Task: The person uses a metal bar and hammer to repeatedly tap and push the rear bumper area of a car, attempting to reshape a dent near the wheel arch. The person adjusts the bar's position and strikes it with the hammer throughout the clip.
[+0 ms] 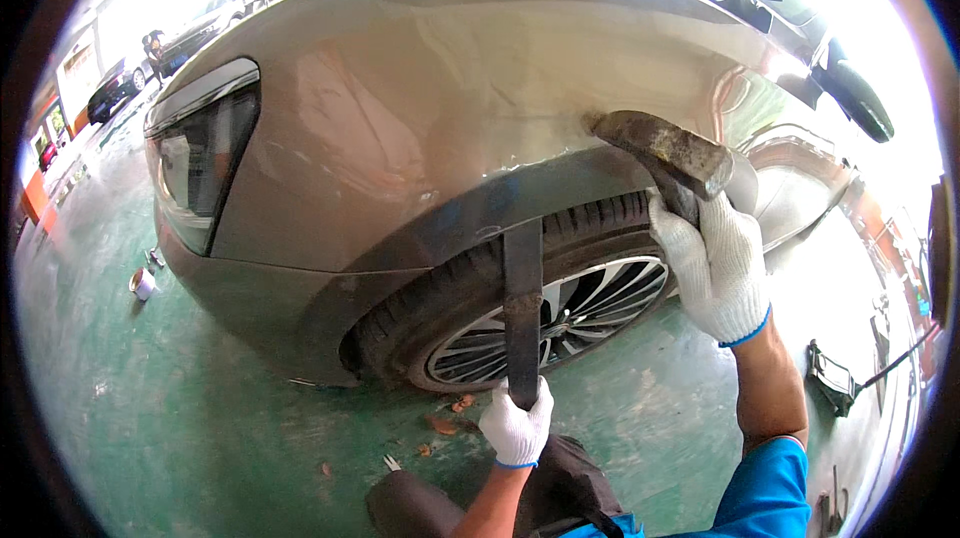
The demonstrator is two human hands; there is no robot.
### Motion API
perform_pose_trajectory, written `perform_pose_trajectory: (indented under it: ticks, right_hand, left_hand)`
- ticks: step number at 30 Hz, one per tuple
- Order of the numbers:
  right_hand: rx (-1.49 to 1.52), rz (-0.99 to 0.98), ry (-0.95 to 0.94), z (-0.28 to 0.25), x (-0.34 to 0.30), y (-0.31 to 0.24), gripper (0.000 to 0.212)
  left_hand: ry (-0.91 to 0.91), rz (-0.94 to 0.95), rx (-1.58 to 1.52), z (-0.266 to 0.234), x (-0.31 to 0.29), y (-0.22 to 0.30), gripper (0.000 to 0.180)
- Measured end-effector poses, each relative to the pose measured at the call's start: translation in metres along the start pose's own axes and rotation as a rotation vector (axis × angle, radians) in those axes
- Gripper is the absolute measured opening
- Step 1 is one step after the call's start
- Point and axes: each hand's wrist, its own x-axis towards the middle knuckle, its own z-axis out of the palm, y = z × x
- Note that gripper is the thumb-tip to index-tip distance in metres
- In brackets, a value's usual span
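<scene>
Before me is a car's bronze front fender point(400, 118) above a tyre point(390, 338) with a silver-and-black wheel point(560, 323). In its white glove, my left hand point(518, 428) is closed round the lower end of a flat dark metal bar point(522, 313). The bar stands nearly upright across the tyre, its top end at the wheel arch edge point(480, 203). My right hand point(715, 273), also gloved, is closed round a hammer point(670, 153) raised in front of the fender. Its worn head overlaps the fender in view; whether they touch I cannot tell. The glove hides most of the handle.
The headlight point(200, 163) is at the left, the side mirror point(858, 93) at the far right. On the green floor lie a tape roll point(142, 284), dry leaves point(441, 425) and, at the right, a black work lamp-like object point(832, 378). Other cars point(117, 88) stand far back.
</scene>
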Motion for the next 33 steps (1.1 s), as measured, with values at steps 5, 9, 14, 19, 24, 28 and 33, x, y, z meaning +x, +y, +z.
perform_pose_trajectory:
  ticks: [5,9,14,19,24,28,33]
  right_hand:
    - [-0.010,-0.093,-0.001,0.003,0.006,-0.008,0.022]
    - [0.086,-0.185,0.097,0.012,0.011,-0.005,0.025]
    - [-0.065,-0.191,-0.026,0.007,0.017,-0.008,0.027]
    - [0.066,-0.127,0.062,0.005,0.000,-0.008,0.028]
    - [-0.027,-0.149,0.028,0.002,0.003,-0.010,0.027]
    - [-0.129,-0.251,0.036,0.009,0.012,-0.012,0.025]
    - [0.013,-0.145,0.167,0.019,0.003,-0.010,0.027]
  left_hand:
    - [0.036,0.011,-0.018,0.003,-0.001,-0.002,0.030]
    - [0.051,0.066,-0.020,0.007,-0.003,-0.008,0.032]
    - [0.054,0.079,-0.008,0.006,-0.001,-0.010,0.033]
    - [0.042,0.092,0.018,0.004,0.000,-0.007,0.032]
    - [0.004,0.004,-0.008,-0.001,0.000,0.002,0.031]
    - [0.002,-0.009,-0.024,-0.002,0.000,0.001,0.030]
    - [-0.010,0.005,-0.041,-0.002,-0.001,-0.001,0.029]
